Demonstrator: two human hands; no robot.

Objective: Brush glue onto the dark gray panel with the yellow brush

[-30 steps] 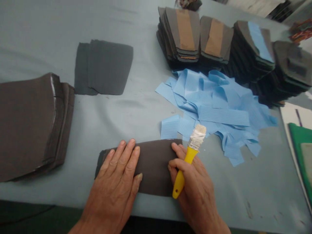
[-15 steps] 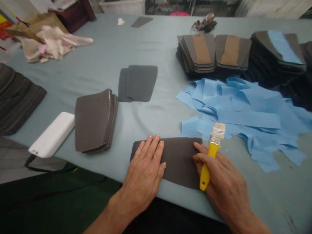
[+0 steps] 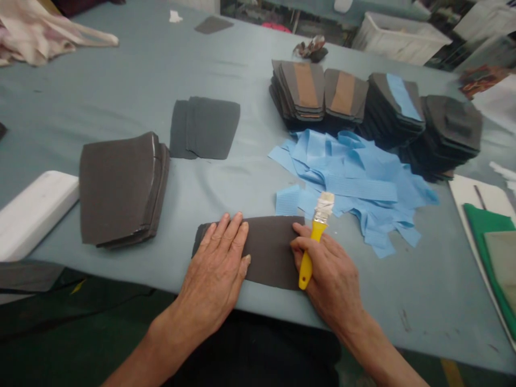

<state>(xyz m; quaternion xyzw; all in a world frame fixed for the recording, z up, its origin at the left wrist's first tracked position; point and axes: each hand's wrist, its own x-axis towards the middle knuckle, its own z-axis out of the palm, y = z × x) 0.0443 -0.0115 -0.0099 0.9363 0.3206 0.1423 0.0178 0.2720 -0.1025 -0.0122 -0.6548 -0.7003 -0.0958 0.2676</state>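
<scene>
A dark grey-brown fabric piece [image 3: 272,250] lies flat near the table's front edge. My left hand [image 3: 217,263] rests on its left part, palm down with fingers stretched out. At the piece's right edge, my right hand [image 3: 332,274] grips a yellow-handled paintbrush [image 3: 311,252], its pale bristles pointing away from me. The index fingertip and thumb of that hand are close to the piece's right edge. Just beyond lies a heap of blue fabric strips [image 3: 350,172]. To the left stands a stack of dark pieces [image 3: 116,188].
A white oblong device [image 3: 36,212] lies at the left edge. Thin grey pieces [image 3: 213,128] are farther back. Banded stacks of dark pieces [image 3: 304,86] stand behind the blue strips. On the right are a white board [image 3: 463,199] and green material [image 3: 486,228].
The view has swung to the right, bringing the white board and green material into sight. Both hands keep nearly the same places on the fabric piece.
</scene>
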